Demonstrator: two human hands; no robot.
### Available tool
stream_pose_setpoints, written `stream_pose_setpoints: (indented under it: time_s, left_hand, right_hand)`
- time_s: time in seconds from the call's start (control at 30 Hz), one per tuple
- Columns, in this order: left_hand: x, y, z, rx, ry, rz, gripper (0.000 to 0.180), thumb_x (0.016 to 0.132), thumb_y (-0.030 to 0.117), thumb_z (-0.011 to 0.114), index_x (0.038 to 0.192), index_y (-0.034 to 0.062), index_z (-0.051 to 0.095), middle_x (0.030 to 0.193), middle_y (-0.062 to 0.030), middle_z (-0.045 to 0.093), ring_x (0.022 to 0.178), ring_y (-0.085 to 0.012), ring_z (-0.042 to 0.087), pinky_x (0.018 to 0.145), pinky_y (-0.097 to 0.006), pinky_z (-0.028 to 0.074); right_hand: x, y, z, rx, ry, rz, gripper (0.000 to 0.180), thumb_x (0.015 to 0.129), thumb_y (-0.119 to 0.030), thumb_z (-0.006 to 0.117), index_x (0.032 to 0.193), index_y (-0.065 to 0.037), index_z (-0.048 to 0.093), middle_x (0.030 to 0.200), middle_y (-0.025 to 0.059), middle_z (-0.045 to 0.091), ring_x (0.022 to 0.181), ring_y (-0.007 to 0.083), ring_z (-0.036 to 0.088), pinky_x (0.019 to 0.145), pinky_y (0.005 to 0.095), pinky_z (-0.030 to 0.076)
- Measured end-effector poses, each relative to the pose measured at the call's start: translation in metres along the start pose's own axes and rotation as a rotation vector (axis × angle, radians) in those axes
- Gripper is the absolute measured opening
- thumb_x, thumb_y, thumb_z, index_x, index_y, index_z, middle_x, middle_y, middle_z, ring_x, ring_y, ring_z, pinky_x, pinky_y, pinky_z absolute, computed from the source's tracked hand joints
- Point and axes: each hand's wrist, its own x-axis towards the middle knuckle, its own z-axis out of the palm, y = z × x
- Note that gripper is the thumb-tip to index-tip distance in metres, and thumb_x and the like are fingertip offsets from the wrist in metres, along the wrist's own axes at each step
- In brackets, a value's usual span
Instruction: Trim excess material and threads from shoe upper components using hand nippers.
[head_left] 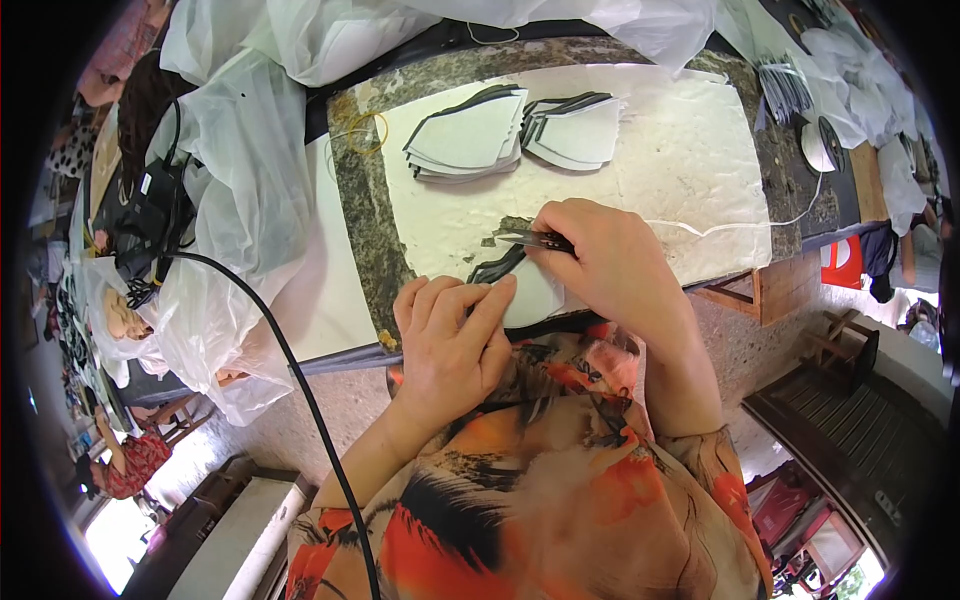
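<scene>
My right hand (610, 250) is closed around a pair of small dark snips (545, 240), with the metal tips pointing left. Just below the tips lies a white cut piece with a black edge (540, 290), at the near edge of the work board. My left hand (450, 330) pins this piece down, its fingertips pressed on the white face and the black edging. Part of the piece is hidden under both hands. Farther off, two stacks of similar pieces, a larger left stack (465, 135) and a smaller right stack (580, 135), rest on a worn white sheet (690, 150).
A mottled board (365, 200) carries the sheet. From a spool (818, 148) at the right, a white cord (700, 230) runs toward my right hand. Translucent plastic bags (250, 130) crowd the left and far sides. A black cable (300, 375) hangs across my left side.
</scene>
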Motion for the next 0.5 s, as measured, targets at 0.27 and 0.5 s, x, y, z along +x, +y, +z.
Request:
stream_pose_setpoints:
  time_s: [0.27, 0.5]
  left_hand:
    - [0.012, 0.005, -0.003, 0.018, -0.046, -0.013, 0.040, 0.078, 0.009, 0.070, 0.118, 0.0087, 0.071, 0.091, -0.0049, 0.056, 0.094, -0.0268, 0.053, 0.099, -0.048, 0.038]
    - [0.017, 0.007, 0.001, 0.077, -0.033, 0.003, 0.033, 0.083, 0.019, 0.076, 0.114, 0.0105, 0.072, 0.087, -0.0035, 0.053, 0.094, -0.0256, 0.052, 0.099, -0.048, 0.038]
  right_hand:
    - [0.006, 0.019, 0.001, 0.115, 0.057, 0.044, 0.022, 0.086, -0.022, 0.070, 0.093, -0.002, 0.064, 0.082, 0.0157, 0.064, 0.075, 0.0346, 0.062, 0.068, 0.0405, 0.048]
    - [0.013, 0.026, 0.002, 0.206, 0.003, 0.054, 0.024, 0.090, -0.027, 0.067, 0.095, -0.003, 0.065, 0.089, 0.0179, 0.067, 0.084, 0.0393, 0.063, 0.075, 0.0462, 0.049]
